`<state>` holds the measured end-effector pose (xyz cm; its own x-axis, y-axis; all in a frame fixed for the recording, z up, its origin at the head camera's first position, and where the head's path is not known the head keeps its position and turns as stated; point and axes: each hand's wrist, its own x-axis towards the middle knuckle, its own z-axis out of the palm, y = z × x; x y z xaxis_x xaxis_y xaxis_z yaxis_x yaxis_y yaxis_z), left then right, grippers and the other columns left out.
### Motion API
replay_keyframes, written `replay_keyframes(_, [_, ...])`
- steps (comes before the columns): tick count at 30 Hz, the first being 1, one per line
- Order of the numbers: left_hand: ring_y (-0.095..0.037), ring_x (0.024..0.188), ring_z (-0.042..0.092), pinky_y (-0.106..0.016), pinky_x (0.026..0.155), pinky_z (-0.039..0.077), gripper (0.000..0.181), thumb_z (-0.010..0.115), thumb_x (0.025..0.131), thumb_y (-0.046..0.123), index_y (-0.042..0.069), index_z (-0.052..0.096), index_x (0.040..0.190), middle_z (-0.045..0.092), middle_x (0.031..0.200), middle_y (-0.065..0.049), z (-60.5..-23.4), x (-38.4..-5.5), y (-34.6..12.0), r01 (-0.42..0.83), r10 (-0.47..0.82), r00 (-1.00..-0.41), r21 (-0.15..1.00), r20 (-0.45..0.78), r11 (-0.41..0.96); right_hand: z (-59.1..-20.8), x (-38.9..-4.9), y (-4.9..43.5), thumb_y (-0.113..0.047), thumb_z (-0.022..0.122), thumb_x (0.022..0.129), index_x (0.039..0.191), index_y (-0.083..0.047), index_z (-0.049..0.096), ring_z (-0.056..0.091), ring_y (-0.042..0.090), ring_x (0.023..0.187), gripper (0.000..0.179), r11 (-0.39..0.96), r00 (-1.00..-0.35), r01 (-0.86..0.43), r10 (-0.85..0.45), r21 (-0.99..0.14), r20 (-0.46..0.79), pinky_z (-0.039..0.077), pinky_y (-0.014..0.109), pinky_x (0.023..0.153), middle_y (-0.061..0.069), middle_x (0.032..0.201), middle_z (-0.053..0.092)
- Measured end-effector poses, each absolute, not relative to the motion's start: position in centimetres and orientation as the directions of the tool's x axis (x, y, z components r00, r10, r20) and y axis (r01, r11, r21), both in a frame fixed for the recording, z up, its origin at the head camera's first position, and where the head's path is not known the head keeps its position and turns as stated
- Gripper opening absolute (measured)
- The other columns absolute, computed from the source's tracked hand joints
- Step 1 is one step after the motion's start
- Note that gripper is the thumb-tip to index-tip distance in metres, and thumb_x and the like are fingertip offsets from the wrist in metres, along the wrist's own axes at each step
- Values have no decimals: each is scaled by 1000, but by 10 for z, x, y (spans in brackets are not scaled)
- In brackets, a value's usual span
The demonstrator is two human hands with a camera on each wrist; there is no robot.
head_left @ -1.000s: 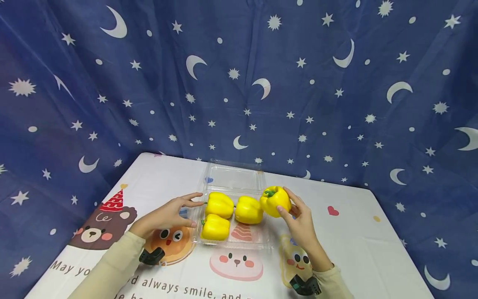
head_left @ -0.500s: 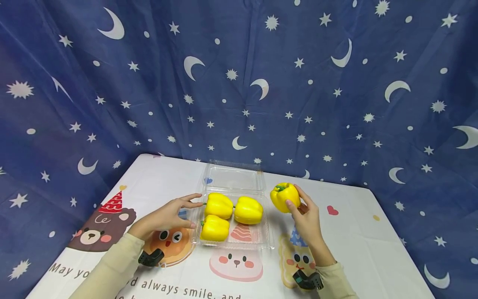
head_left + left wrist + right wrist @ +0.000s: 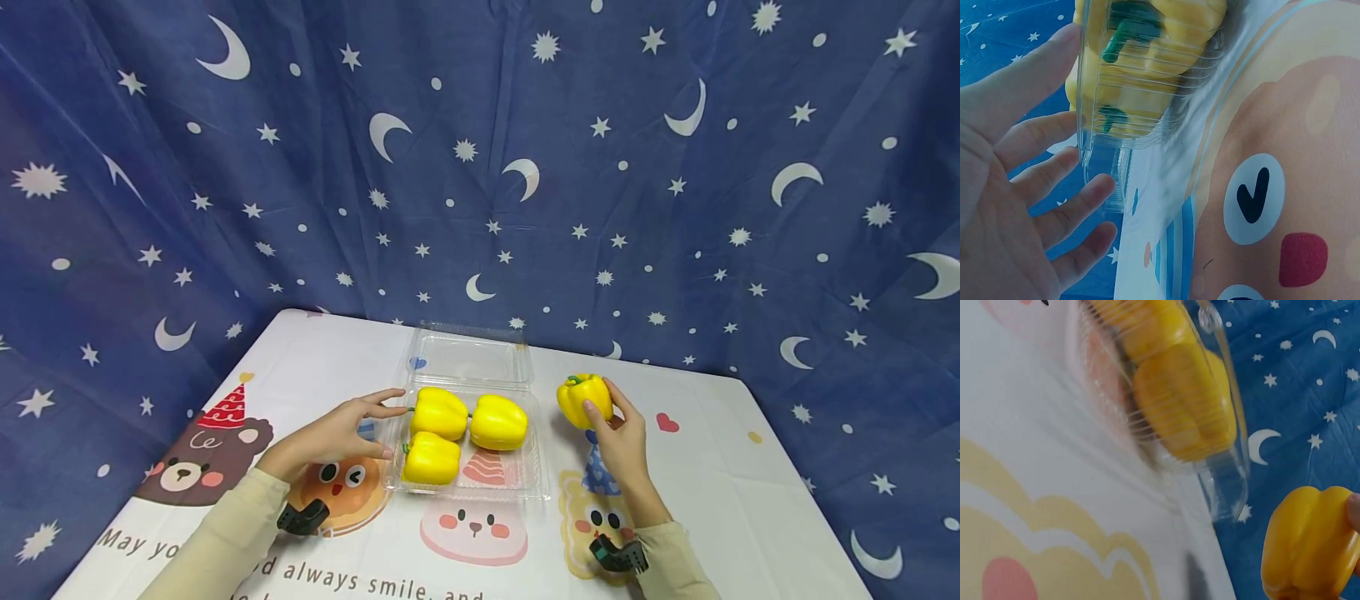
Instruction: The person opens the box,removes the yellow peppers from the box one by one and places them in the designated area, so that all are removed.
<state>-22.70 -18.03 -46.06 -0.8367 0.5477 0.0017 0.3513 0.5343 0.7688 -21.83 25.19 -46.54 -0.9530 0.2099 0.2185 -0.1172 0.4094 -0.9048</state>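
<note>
My right hand grips a yellow bell pepper with a green stem, held in the air to the right of a clear plastic clamshell container. In the right wrist view that bell pepper shows at the lower right, only fingertips visible on it. Three more yellow bell peppers lie in the container: one back left, one at the right, one front left. My left hand has its fingers spread at the container's left rim; in the left wrist view fingertips meet the rim.
The container's lid lies folded back behind it. A white printed tablecloth with cartoon figures covers the table. Behind the table hangs a blue curtain with moons and stars.
My right hand has carried the bell pepper rightward from the container's right edge, first rising a little, then lowering. The left hand and the other peppers have stayed in place.
</note>
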Motion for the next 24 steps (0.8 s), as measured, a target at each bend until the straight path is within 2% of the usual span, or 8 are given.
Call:
replay_keyframes(10, [-47,152,27,-70,117,29,64,83,84,21,7,60,141,33,165,-14,-460,-226,-180,338,542,-840,775,-7,534,-482,-224,262,-43,61,100,156,-11,40,57,34,118,68,502,-961,60,263,-863,87,41,-2,78,20,151,46])
replay_keyframes(12, [-47,152,26,-70,117,29,63,83,84,21,7,60,141,33,165,-14,-459,-226,-180,336,542,-840,775,-9,535,-484,-225,263,-43,61,100,156,-11,39,55,35,122,68,513,-960,79,270,-855,72,49,8,91,20,151,46])
replay_keyframes(14, [-47,152,26,-70,117,29,63,83,84,21,7,60,141,33,165,-15,-459,-226,-179,335,542,-840,775,-11,536,-486,-226,265,-41,61,101,157,-10,38,53,35,126,68,524,-960,91,273,-847,66,52,23,104,21,151,46])
replay_keyframes(17, [-47,152,26,-70,117,28,63,83,84,21,5,60,141,33,165,-16,-458,-226,-179,336,545,-839,776,-11,534,-489,-228,267,-39,62,101,157,-10,38,49,37,132,67,532,-959,104,277,-840,56,44,50,115,22,151,45])
replay_keyframes(20, [-47,152,27,-70,117,28,63,82,84,20,5,60,141,33,164,-16,-458,-226,-179,343,549,-836,775,-6,531,-490,-228,267,-38,62,101,156,-9,38,48,40,135,67,560,-958,108,281,-821,66,42,52,116,23,152,45])
replay_keyframes(24, [-47,151,27,-70,117,29,63,82,85,21,5,60,141,34,164,-15,-458,-226,-179,351,550,-835,769,-1,534,-489,-226,264,-36,63,100,155,-7,40,49,44,134,66,663,-957,96,265,-743,113,40,57,116,26,147,49])
